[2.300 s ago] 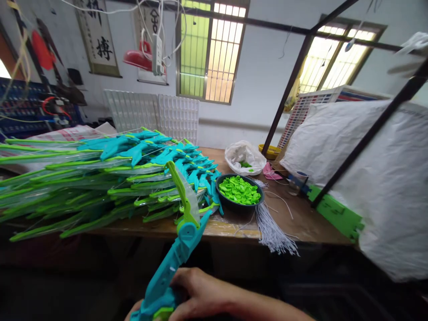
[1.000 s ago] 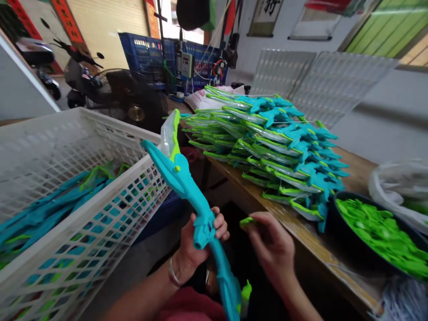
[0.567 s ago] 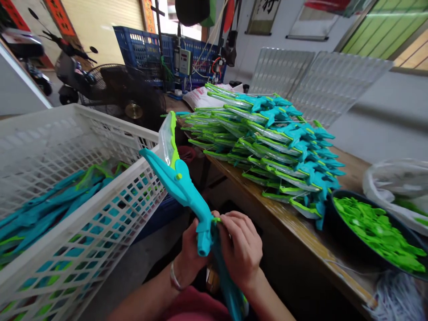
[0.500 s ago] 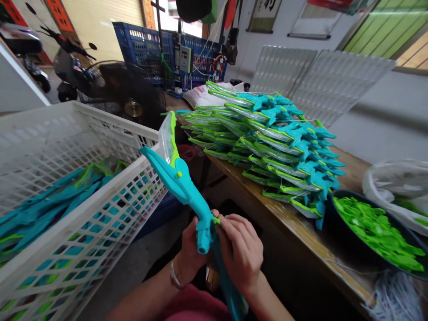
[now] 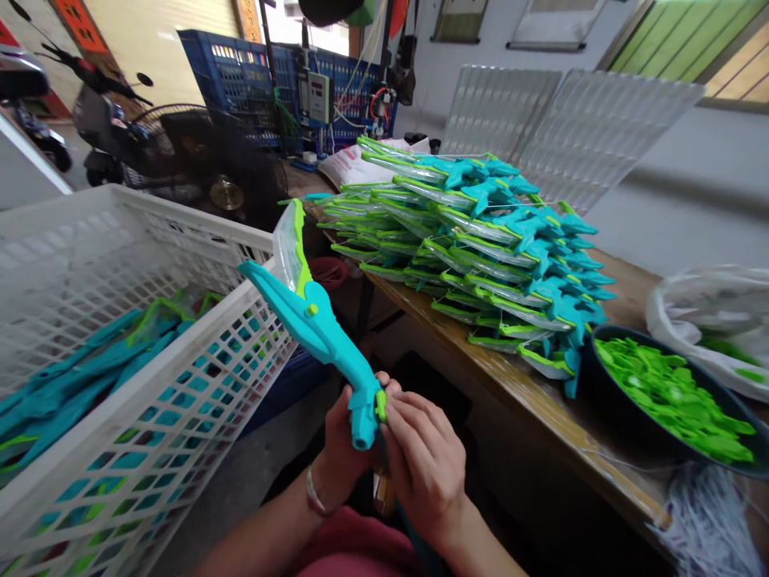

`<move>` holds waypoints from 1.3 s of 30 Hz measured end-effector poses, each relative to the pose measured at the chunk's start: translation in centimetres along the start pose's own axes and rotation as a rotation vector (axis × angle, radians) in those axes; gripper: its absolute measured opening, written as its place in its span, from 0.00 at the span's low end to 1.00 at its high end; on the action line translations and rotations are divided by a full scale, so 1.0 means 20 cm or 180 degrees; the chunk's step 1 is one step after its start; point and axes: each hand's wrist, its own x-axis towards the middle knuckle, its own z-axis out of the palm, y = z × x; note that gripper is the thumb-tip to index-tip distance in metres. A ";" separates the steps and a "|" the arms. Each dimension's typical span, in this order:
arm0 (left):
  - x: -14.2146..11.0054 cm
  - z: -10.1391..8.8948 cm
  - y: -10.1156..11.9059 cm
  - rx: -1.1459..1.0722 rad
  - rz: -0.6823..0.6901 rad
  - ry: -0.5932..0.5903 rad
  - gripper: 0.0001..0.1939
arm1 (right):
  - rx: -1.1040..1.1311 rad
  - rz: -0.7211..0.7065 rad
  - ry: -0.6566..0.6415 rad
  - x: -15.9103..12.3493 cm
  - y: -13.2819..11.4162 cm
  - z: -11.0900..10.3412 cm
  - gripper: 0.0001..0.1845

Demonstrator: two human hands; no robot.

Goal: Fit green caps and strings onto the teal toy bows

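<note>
The wooden table (image 5: 541, 401) stands to the right of the right hand (image 5: 424, 469). Ahead of that hand, it carries 1 pile of turquoise-and-green toys (image 5: 474, 256); rightward, 1 dark bowl (image 5: 606, 413), 1 white plastic bag (image 5: 670, 324) beyond, and 1 bundle of white cords (image 5: 709, 513) nearer.

We see solid turquoise on the long, curved plastic part (image 5: 333, 340), lime green edging its clear plastic wing (image 5: 284, 250), and the same lime on the small plastic clip (image 5: 380, 405). Lime streaks run through the layered stack of turquoise plastic parts (image 5: 529, 236). Our table (image 5: 558, 425) is brown wood, the round bowl (image 5: 589, 362) near-black, its small plastic pieces (image 5: 666, 393) bright green, the plastic crate (image 5: 174, 393) white and grid-patterned.
</note>
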 end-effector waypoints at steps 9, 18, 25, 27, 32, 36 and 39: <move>-0.01 -0.02 0.01 0.0104 0.0024 0.0120 0.25 | 0.0261 0.0475 -0.0502 0.05 -0.04 -0.08 0.15; -0.02 0.03 0.02 0.0205 0.0032 0.0069 0.26 | 0.0060 0.0496 -0.0431 0.05 -0.08 -0.06 0.25; -0.04 0.04 0.03 0.0537 0.0176 0.0198 0.26 | -0.0007 0.0396 -0.0471 0.06 -0.09 -0.06 0.20; -0.04 0.02 0.03 0.0526 0.0162 0.0211 0.27 | -0.0160 0.0327 -0.0538 0.06 -0.10 -0.06 0.19; -0.03 -0.01 0.03 0.0495 0.0113 0.0157 0.27 | -0.0544 0.0274 -0.0691 0.09 -0.11 -0.07 0.19; -0.03 0.01 0.02 0.0416 0.0066 0.0106 0.25 | -0.1089 0.0302 -0.0970 0.11 -0.13 -0.08 0.21; -0.04 0.00 0.03 0.0466 0.0029 0.0201 0.25 | -0.1532 0.0148 -0.1101 0.12 -0.15 -0.08 0.27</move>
